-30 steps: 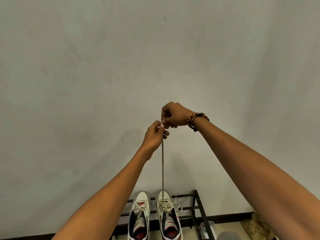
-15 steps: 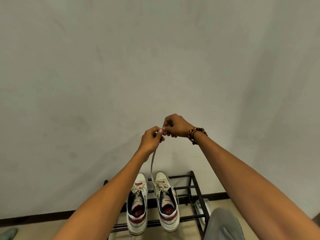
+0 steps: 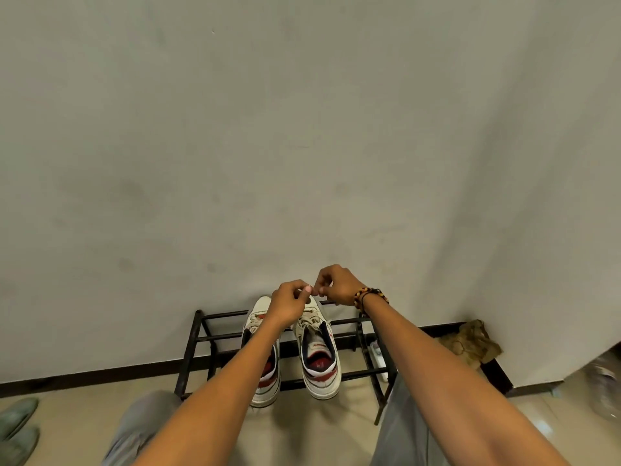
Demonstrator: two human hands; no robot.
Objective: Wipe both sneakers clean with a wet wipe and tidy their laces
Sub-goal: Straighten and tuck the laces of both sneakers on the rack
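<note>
Two white sneakers with red and navy trim stand side by side on a black metal rack [image 3: 201, 338], toes to the wall. My left forearm covers part of the left sneaker [image 3: 265, 385]. The right sneaker [image 3: 319, 361] shows its loose pale laces. My left hand [image 3: 289, 302] and my right hand [image 3: 337, 285], which wears a beaded bracelet, meet fingertip to fingertip just above the right sneaker's toe. Both pinch its lace end, which the fingers mostly hide.
A plain grey wall rises behind the rack. A crumpled brown bag [image 3: 470, 344] lies in the right corner, and a white object [image 3: 378, 358] lies under the rack's right end. Green shoes [image 3: 16, 428] sit at the lower left. My grey-trousered knees flank the rack.
Both hands have come down from holding the lace taut high above the sneaker to just over its toe. The lace has gone slack, and the view has tilted down.
</note>
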